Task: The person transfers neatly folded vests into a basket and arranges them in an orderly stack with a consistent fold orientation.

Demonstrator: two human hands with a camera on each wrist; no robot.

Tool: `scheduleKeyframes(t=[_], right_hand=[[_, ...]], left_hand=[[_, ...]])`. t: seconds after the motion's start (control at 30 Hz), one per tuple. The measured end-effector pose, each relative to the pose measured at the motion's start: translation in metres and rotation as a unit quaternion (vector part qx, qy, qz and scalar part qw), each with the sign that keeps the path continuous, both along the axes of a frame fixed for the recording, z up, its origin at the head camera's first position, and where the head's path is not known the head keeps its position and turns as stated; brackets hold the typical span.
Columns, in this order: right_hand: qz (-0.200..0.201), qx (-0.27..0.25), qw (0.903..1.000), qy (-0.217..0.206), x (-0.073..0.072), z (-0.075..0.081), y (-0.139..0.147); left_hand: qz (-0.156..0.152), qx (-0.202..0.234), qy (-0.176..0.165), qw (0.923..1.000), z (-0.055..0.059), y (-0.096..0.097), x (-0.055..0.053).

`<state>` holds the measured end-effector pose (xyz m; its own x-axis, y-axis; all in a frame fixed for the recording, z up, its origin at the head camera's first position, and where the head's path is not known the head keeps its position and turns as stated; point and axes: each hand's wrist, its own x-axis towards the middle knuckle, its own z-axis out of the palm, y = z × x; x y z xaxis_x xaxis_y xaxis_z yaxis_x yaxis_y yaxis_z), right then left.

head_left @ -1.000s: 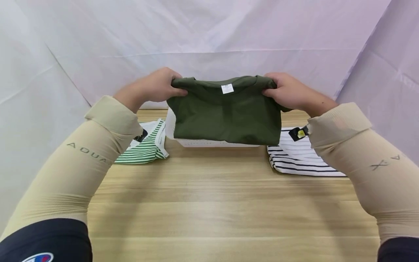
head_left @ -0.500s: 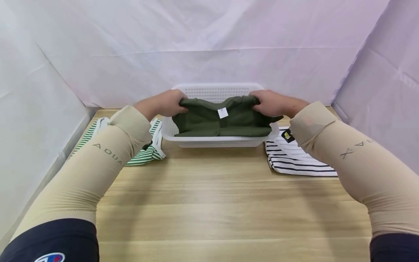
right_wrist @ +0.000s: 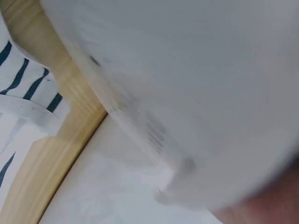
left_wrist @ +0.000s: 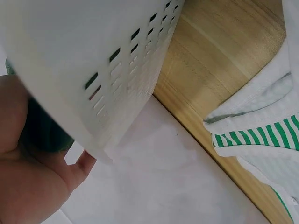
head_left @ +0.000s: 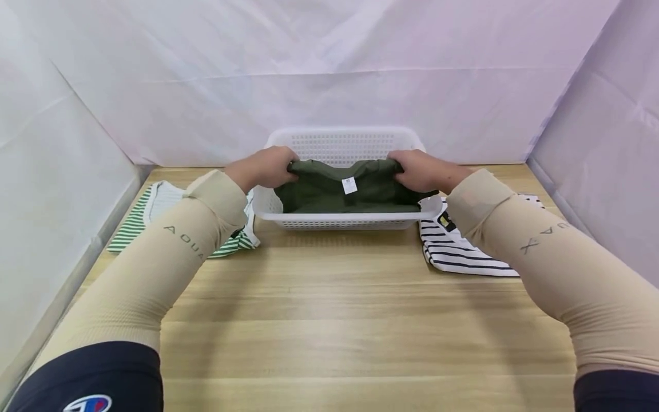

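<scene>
- At the upper middle of the head view, a white perforated basket (head_left: 344,220) stands on the wooden table (head_left: 340,320), close to the draped white backdrop (head_left: 329,68); its back wall rises just before that cloth.
- Inside the basket lies a folded olive-green shirt (head_left: 329,191), its white neck label (head_left: 349,185) facing up near the middle.
- The left hand (head_left: 265,166) grips the shirt's far left corner — fingers curled over the fabric at the basket's left rim.
- The right hand (head_left: 419,170) clenches the far right corner of the same shirt, down at the right rim.
- The left wrist view shows the basket's slotted side wall (left_wrist: 107,70) right against the hand, with a dark green patch of shirt by the palm (left_wrist: 28,186).
- The right wrist view is blurred; only the white basket wall (right_wrist: 187,84) and a strip of table edge can be made out.
- Left of the basket, a green-and-white striped shirt (head_left: 135,220) lies flat, partly under the left sleeve (head_left: 170,257); its edge comes just beside the basket's left end.
- Right of the basket, a black-and-white striped shirt (head_left: 463,252) lies partly under the right sleeve (head_left: 546,269), just beside the basket's right corner.
- Open room — the lower half of the frame is bare tabletop between the two forearms.
- Count: one basket, three shirts, two hands.
</scene>
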<state>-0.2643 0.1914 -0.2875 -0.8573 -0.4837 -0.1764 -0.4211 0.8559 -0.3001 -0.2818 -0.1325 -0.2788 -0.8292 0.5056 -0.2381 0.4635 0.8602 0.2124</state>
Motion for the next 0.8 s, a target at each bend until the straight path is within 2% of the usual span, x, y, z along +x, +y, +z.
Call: scheduleKeyframes(t=[0.23, 0.37, 0.5, 0.8], right_hand=[[-0.042, 0.02, 0.9988, -0.013, 0.0, -0.013, -0.012], [-0.058, 0.015, 0.9982, 0.007, 0.003, -0.019, -0.017], [-0.069, 0.007, 0.9974, 0.02, 0.008, -0.027, -0.019], [-0.09, -0.011, 0.9947, 0.049, 0.012, -0.033, -0.026]], left_hand=[[0.024, -0.041, -0.003, 0.9989, -0.003, 0.006, -0.003], [0.028, -0.054, 0.005, 0.9982, -0.004, 0.011, -0.004], [0.031, -0.06, 0.017, 0.9975, -0.007, 0.013, -0.002], [0.054, -0.083, 0.073, 0.9924, -0.014, 0.01, 0.006]])
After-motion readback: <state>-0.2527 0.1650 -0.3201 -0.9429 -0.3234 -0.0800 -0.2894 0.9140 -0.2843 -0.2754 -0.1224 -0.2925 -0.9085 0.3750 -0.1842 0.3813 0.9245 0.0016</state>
